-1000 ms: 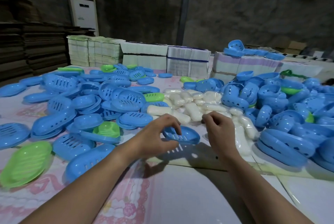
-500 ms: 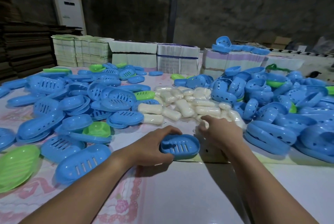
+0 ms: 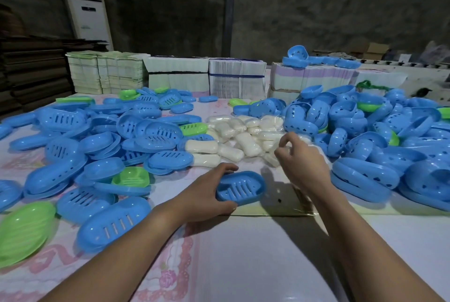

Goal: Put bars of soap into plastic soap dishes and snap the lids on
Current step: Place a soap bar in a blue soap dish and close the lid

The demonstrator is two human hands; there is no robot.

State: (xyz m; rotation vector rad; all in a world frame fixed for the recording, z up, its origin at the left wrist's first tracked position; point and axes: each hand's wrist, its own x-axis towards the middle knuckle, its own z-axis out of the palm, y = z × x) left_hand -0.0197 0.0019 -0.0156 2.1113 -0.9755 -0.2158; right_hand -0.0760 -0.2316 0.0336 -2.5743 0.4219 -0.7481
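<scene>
The dish (image 3: 239, 188) sits on the table, slotted and still without soap or lid, gripped at its near end by the left hand (image 3: 207, 195). Just beyond it the right hand (image 3: 302, 165) hovers over the soap pile (image 3: 243, 141), fingers curled; whether it holds a bar I cannot tell. Left of the hands lie loose lids (image 3: 168, 159); right, more dishes (image 3: 365, 175). Filling has barely started.

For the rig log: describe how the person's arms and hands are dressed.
Both forearms are bare as far as the frame shows, no sleeves in view. The left hand and right hand wear no gloves, and no rings, watch or bands are visible.
</scene>
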